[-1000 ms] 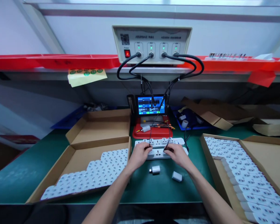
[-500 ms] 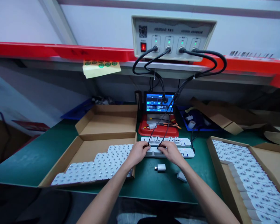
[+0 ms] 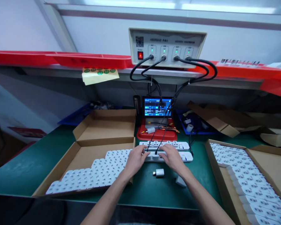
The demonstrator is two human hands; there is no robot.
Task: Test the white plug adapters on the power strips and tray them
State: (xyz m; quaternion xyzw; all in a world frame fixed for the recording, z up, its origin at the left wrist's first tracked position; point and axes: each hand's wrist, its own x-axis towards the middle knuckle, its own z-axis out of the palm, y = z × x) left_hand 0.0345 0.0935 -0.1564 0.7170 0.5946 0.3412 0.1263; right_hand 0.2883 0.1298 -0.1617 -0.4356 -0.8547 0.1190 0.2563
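My left hand [image 3: 135,158] and my right hand [image 3: 172,158] both rest on the near white power strip [image 3: 186,157], fingers curled down over its sockets. What the fingers pinch is hidden. Two thin black cables [image 3: 164,132] drop to the strip between my hands. A second power strip [image 3: 179,145] lies just behind it. One loose white adapter [image 3: 159,172] lies on the green mat near my right wrist. Another adapter [image 3: 180,181] is partly hidden by my right forearm.
A cardboard box [image 3: 67,159] at the left holds rows of white adapters, and another box [image 3: 209,156] at the right is also full. Behind the strips stand a red tray [image 3: 156,135], a small screen [image 3: 157,107] and a tester unit [image 3: 166,47] on the shelf.
Both hands stay on the near power strip and have shifted slightly left along it. The head view has swung a little; the loose adapters have not moved.
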